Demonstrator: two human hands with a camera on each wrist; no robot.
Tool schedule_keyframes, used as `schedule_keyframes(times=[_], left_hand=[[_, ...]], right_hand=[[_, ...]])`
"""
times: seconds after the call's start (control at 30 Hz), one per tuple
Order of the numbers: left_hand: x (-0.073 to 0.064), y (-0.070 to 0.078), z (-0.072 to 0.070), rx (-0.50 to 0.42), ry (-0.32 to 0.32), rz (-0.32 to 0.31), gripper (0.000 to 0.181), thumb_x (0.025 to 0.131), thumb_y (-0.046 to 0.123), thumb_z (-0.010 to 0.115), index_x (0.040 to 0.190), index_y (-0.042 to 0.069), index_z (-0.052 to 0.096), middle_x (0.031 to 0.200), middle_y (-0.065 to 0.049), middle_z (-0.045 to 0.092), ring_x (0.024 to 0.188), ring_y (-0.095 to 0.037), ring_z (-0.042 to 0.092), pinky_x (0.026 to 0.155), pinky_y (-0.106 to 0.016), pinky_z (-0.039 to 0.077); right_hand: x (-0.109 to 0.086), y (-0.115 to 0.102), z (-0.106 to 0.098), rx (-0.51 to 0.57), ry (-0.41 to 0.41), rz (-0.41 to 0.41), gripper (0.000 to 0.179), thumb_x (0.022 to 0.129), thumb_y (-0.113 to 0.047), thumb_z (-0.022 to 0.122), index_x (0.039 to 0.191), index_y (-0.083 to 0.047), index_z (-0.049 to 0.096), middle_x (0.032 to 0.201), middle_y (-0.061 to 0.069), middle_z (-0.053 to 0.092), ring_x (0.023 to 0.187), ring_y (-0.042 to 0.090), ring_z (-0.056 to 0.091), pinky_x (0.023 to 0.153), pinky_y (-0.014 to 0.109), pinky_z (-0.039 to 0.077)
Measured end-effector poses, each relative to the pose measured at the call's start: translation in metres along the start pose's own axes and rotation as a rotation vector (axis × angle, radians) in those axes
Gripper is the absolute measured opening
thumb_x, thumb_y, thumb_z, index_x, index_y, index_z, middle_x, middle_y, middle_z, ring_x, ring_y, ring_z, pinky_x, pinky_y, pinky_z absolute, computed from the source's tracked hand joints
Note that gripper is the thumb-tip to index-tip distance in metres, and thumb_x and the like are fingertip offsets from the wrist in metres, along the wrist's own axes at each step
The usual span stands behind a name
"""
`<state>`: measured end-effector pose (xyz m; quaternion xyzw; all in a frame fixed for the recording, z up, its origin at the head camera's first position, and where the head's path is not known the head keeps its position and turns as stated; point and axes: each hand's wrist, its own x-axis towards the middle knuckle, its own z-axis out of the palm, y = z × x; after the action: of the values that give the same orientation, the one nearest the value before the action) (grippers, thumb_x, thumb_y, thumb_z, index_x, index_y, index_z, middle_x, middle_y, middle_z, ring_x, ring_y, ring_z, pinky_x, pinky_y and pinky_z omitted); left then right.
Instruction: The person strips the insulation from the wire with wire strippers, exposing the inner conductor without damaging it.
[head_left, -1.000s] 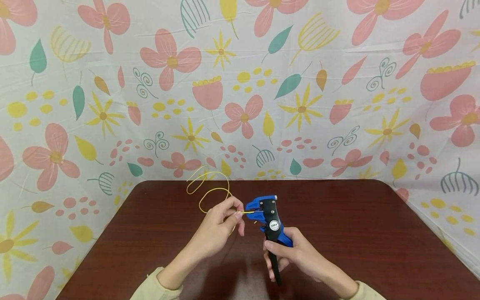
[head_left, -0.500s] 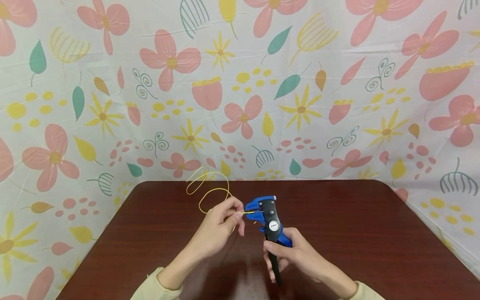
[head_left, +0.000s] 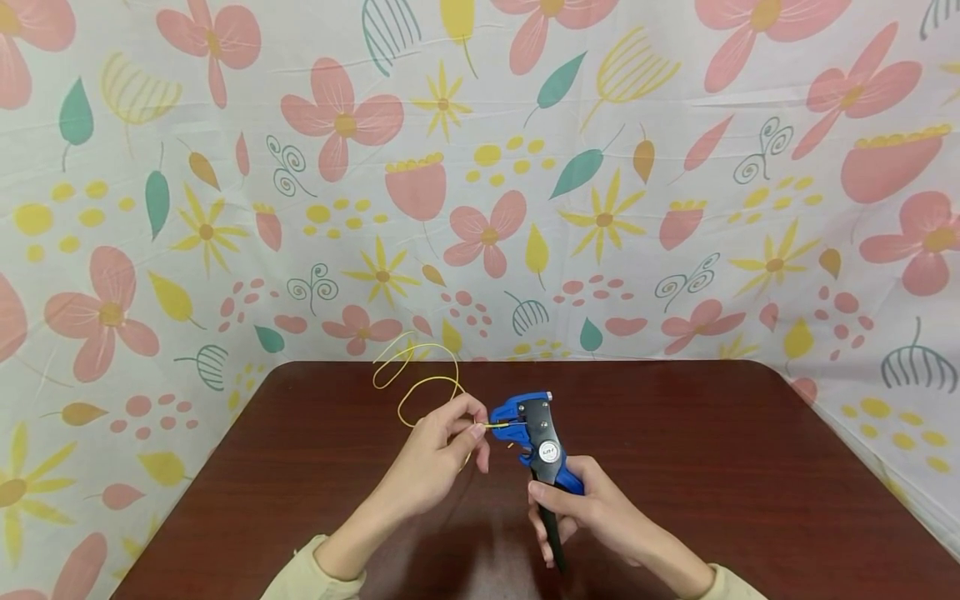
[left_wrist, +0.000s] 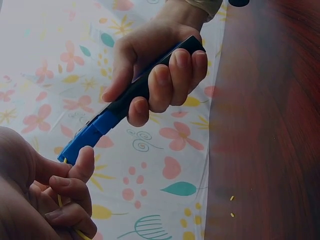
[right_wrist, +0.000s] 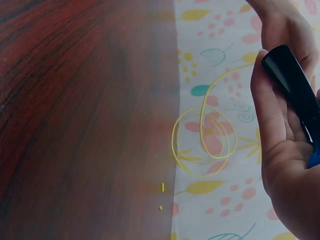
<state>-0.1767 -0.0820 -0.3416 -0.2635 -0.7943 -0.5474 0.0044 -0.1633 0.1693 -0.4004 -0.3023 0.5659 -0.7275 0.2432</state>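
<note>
My left hand (head_left: pixel 438 446) pinches a thin yellow wire (head_left: pixel 431 377) between thumb and fingertips, close to its end. That end lies in the blue jaws of a wire stripper (head_left: pixel 550 451), and a thin bare-looking tip shows in the notch behind them. Around the stripper's black and blue handles, the fingers of my right hand (head_left: pixel 592 508) are curled, thumb on the near side. In the left wrist view the blue head (left_wrist: pixel 82 145) almost meets my left fingertips. The wire's rest loops loosely behind my left hand, in the right wrist view as a round coil (right_wrist: pixel 173 142).
Two short yellow bits lie on the dark wooden table (head_left: pixel 697 450); the right wrist view shows a longer bit (right_wrist: pixel 162 187) and a shorter bit (right_wrist: pixel 160 207). A flower-patterned cloth (head_left: pixel 480 167) hangs behind the table's far edge.
</note>
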Motion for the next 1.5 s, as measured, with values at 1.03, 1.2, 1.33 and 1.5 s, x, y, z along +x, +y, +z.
schedule_keyframes(times=[1.03,1.2,1.33,1.5], left_hand=[[0.0011,-0.0024,-0.0006,-0.017,0.007,-0.003,0.008,0.110,0.008,0.052,0.105,0.011,0.058,0.071,-0.008,0.069,0.056,-0.016,0.044,0.048,-0.025,0.030],[0.0020,-0.0010,-0.0005,-0.022,0.010,0.003,0.008,0.110,0.010,0.053,0.106,0.011,0.059,0.071,-0.003,0.068,0.059,-0.018,0.046,0.051,-0.027,0.032],[0.0026,-0.0006,-0.0005,-0.024,0.009,0.009,0.008,0.110,0.008,0.052,0.105,0.011,0.058,0.070,-0.003,0.068,0.058,-0.019,0.046,0.054,-0.028,0.033],[0.0030,-0.0008,-0.0006,-0.024,0.013,0.013,0.007,0.110,0.008,0.052,0.106,0.010,0.058,0.071,-0.007,0.068,0.056,-0.018,0.045,0.057,-0.029,0.034]], right_hand=[[0.0022,0.0001,0.0011,-0.108,0.052,-0.035,0.018,0.109,-0.005,0.052,0.111,0.013,0.056,0.077,0.043,0.047,0.060,0.018,0.067,0.053,0.068,0.052],[0.0023,-0.0003,0.0008,-0.122,0.062,-0.036,0.020,0.108,-0.004,0.053,0.112,0.015,0.056,0.076,0.043,0.048,0.058,0.020,0.066,0.053,0.065,0.055],[0.0028,0.0003,0.0003,-0.129,0.061,-0.055,0.020,0.108,-0.003,0.053,0.109,0.016,0.057,0.075,0.040,0.051,0.056,0.025,0.067,0.053,0.065,0.055],[0.0036,0.0009,0.0002,-0.126,0.052,-0.065,0.021,0.108,-0.003,0.052,0.109,0.018,0.055,0.075,0.039,0.051,0.055,0.028,0.066,0.054,0.065,0.055]])
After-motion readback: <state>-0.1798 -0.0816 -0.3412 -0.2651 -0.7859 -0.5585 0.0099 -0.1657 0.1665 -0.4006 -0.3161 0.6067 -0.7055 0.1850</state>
